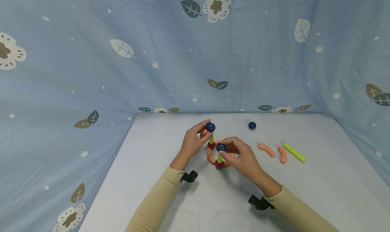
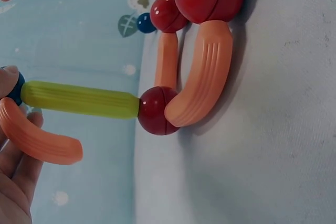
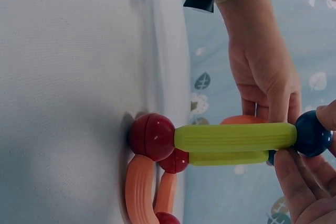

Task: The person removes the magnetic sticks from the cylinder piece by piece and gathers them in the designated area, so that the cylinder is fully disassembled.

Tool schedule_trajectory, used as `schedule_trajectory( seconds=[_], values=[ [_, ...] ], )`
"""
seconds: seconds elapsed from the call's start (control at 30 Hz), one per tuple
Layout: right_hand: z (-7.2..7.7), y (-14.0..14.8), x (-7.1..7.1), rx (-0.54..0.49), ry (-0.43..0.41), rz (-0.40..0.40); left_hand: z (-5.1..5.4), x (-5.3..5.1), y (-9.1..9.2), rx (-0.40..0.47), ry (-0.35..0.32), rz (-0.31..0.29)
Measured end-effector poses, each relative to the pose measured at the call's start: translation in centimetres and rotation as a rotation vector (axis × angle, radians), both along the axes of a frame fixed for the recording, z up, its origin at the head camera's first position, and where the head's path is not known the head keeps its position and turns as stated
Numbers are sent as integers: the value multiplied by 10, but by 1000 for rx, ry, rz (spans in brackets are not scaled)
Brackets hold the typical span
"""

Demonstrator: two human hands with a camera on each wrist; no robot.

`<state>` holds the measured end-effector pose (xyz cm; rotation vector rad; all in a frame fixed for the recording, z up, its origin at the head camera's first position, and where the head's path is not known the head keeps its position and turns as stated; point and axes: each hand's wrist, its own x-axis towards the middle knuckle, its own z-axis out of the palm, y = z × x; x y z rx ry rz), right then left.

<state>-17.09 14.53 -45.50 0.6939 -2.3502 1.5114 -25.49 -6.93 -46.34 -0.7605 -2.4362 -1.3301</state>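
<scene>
A ring of curved orange sticks [image 2: 212,72] and red balls [image 2: 159,110] lies on the white table. Two straight green sticks stand upright from red balls, each topped by a blue ball. My left hand [image 1: 193,142] holds the farther blue ball [image 1: 210,127] between thumb and fingers, along with a curved orange stick [image 2: 47,148]. That stick's end meets the ball in the left wrist view; its other end is free. My right hand [image 1: 242,157] pinches the nearer blue ball [image 1: 221,147] atop its green stick [image 3: 236,137]. Fingers partly cover both balls.
Right of the ring lie two loose curved orange sticks [image 1: 266,150] [image 1: 282,154] and a straight green stick [image 1: 294,153]. A loose blue ball [image 1: 252,125] sits near the table's back edge. A blue patterned curtain [image 1: 170,63] hangs behind the table.
</scene>
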Motion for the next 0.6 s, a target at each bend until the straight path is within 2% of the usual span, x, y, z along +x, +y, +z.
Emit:
schedule_trajectory(
  seconds=[0.2, 0.43, 0.6],
  values=[
    [-1, 0, 0, 3, 3, 0, -1, 3, -2, -7, 50, 28],
    [0, 1, 0, 12, -4, -4, -1, 13, -9, 5, 113, 83],
    [-2, 0, 0, 5, -1, 6, -7, 19, -15, 39, 87, 96]
  ],
)
